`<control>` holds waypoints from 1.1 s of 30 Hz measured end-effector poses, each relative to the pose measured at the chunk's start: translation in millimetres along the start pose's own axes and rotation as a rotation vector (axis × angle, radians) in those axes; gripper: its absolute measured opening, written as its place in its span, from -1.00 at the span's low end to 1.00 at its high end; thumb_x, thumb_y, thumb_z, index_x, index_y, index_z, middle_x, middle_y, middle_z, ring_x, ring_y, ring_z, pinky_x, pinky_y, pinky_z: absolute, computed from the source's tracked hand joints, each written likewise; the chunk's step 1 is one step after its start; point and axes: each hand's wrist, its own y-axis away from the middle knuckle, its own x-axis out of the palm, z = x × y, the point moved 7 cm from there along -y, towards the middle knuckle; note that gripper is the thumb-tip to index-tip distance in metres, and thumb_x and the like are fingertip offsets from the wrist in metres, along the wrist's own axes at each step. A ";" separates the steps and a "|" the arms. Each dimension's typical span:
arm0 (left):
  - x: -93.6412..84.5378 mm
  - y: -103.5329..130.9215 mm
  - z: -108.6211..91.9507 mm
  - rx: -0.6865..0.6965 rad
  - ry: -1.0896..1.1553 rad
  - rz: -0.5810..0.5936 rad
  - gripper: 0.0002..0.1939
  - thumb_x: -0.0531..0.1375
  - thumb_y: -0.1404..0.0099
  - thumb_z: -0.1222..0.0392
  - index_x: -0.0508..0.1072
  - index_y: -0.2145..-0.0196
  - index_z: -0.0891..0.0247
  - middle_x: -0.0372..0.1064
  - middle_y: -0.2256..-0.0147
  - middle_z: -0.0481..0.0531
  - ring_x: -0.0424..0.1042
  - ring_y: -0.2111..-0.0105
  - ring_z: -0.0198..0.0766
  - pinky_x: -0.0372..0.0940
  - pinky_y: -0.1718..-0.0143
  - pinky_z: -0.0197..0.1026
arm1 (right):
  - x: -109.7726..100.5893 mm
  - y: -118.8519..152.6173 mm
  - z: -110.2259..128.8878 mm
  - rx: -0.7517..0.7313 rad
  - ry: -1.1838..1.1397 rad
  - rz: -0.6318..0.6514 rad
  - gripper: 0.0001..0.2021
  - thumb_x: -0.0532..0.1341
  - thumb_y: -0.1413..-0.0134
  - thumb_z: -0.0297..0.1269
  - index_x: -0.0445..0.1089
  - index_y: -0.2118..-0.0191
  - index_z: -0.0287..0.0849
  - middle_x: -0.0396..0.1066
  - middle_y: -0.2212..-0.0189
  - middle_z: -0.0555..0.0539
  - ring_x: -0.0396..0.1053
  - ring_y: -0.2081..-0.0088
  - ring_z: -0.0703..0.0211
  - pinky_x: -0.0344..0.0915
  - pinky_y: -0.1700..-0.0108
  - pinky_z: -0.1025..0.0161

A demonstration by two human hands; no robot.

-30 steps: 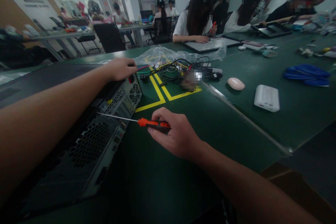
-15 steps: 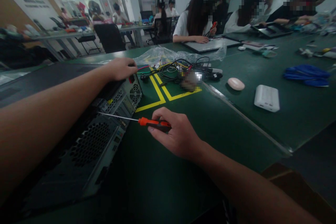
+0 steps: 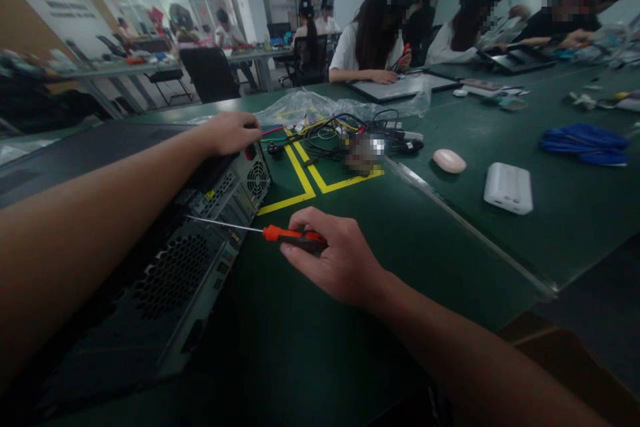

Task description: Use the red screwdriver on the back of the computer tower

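A black desktop computer case (image 3: 173, 273) lies on the left of the green table, its rear panel with vents and ports facing right. My left arm reaches across it, and my left hand (image 3: 233, 132) is curled over the far corner, fingertips partly hidden. In my right hand (image 3: 340, 253) is a screwdriver (image 3: 273, 233) with an orange and dark grey handle, gripped between thumb and fingers. Its long thin shaft points left, and the tip meets the rear panel near the top edge, below a small yellow sticker. Whether a screw sits there is too small to tell.
Beyond the case lie a tangle of cables (image 3: 325, 137) and clear plastic wrap (image 3: 300, 103). Yellow tape (image 3: 287, 202) marks the table. To the right are a pink rounded object (image 3: 449, 161), a white box-shaped device (image 3: 509, 188) and a blue bundle (image 3: 585, 144). Several people sit opposite.
Almost nothing differs. The screwdriver and my right hand have shifted very slightly left; my left hand stays on the case's corner.
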 end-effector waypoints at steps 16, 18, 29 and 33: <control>1.5 0.4 0.4 -0.007 -0.015 0.015 -0.35 0.08 -0.37 -0.12 0.74 -0.19 0.18 0.71 -0.07 0.26 0.63 -0.08 0.22 0.46 -0.19 0.10 | 8.4 -1.4 -8.3 0.148 -0.030 0.111 -0.73 0.30 -0.55 0.00 0.59 0.04 -0.10 0.53 0.36 0.04 0.38 0.37 0.20 0.15 0.23 0.19; 1.8 0.0 1.0 -0.005 -0.006 0.010 -0.35 0.09 -0.35 -0.12 0.75 -0.18 0.17 0.72 -0.07 0.25 0.63 -0.08 0.22 0.47 -0.19 0.10 | 8.8 0.1 -11.0 0.177 -0.014 0.098 -0.72 0.41 -0.39 0.00 0.51 -0.02 -0.05 0.40 0.43 0.14 0.28 0.44 0.23 0.10 0.27 0.20; -0.3 1.6 -0.5 -0.003 -0.004 -0.004 -0.38 0.10 -0.36 -0.13 0.76 -0.15 0.14 0.73 -0.01 0.24 0.63 -0.04 0.19 0.47 -0.14 0.06 | 5.5 -0.7 -5.9 0.080 -0.009 0.072 -0.84 0.37 -0.35 -0.19 0.37 0.16 -0.03 0.32 0.44 0.15 0.19 0.43 0.25 0.06 0.28 0.21; 0.5 1.4 0.0 -0.013 0.009 0.007 -0.37 0.11 -0.36 -0.12 0.75 -0.17 0.18 0.71 -0.05 0.27 0.63 -0.07 0.22 0.46 -0.17 0.10 | 5.0 -0.4 -5.9 0.064 0.007 0.069 -0.85 0.37 -0.37 -0.20 0.39 0.14 -0.04 0.35 0.40 0.13 0.20 0.42 0.25 0.08 0.26 0.21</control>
